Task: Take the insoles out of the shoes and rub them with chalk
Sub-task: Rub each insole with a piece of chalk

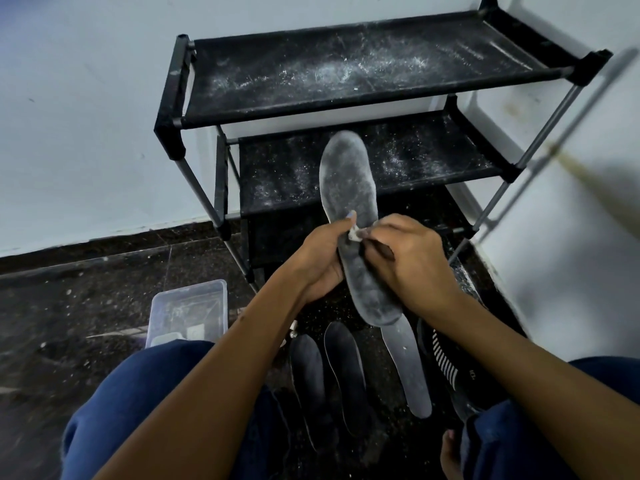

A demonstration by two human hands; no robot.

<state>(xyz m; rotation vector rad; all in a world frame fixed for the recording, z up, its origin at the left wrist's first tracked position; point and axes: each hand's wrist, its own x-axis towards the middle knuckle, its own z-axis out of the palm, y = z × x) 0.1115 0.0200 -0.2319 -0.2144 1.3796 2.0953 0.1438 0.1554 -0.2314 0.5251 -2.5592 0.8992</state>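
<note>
Chalk (354,234) pinched in right hand (412,263); left hand (320,259) grips insole (349,188).

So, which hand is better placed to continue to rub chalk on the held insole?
Right. The right hand already pinches the chalk against the insole, while the left hand grips the insole's edge to steady it.

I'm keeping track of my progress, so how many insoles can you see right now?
4. One insole is held up in both hands, being chalked. A chalked one lies on the floor below it. Two dark ones lie left of that. Others may be hidden.
</note>
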